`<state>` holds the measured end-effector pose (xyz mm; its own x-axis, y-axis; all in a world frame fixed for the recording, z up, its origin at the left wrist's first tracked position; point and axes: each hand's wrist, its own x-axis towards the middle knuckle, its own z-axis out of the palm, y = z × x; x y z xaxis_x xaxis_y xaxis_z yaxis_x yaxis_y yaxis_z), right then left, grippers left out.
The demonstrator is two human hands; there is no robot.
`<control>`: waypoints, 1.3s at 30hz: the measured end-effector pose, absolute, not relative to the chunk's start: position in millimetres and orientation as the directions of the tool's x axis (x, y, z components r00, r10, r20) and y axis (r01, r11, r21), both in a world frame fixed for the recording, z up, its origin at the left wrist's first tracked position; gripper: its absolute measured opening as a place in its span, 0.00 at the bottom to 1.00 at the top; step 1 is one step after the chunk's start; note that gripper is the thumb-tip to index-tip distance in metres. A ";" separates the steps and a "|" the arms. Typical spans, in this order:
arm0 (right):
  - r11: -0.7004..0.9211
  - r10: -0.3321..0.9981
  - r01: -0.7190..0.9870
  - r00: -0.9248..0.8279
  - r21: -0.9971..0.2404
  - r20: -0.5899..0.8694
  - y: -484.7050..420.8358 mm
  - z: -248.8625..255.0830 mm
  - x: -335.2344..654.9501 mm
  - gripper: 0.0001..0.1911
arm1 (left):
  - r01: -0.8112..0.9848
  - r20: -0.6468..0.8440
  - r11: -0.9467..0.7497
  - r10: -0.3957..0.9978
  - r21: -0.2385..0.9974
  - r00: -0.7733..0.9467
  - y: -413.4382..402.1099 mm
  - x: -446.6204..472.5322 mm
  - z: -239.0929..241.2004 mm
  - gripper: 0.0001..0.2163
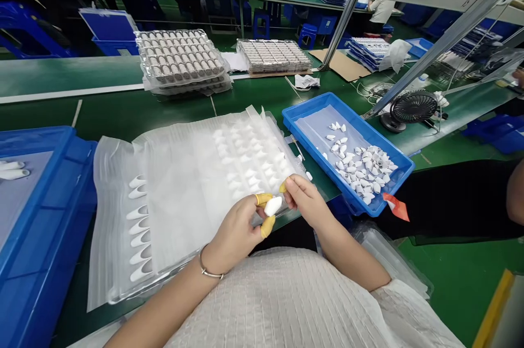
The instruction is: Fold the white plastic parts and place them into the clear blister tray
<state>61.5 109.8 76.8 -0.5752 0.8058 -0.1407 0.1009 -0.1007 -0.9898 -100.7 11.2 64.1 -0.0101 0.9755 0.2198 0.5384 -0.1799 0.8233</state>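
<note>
My left hand [239, 222], with yellow finger cots on its fingertips, pinches a small white pointed plastic piece [273, 206]. Just beside that piece is my right hand [306, 199], its fingers drawn together in a pinch; a yellow cot shows at the tip, and what it holds, if anything, is hidden. Below and left of both hands lies a clear tray covered with translucent film sheets [176, 190]. White shapes show through the film, and several white curved parts [141, 239] stick out at its left edge. Similar loose white pieces [370, 165] lie heaped in a blue bin [347, 113].
Another blue bin [69, 195] holding white tubes stands at the left. Stacked clear trays of cylindrical parts [180, 56] and a second stack [274, 56] stand behind. A black fan [413, 108] and a metal post [434, 48] are at the right.
</note>
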 end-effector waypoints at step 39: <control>-0.114 0.851 0.028 -0.513 -0.993 -0.112 100.0 67.0 67.0 0.20 | 0.139 -0.004 0.010 0.999 0.990 -0.037 -5.3 -82.8 82.2 0.08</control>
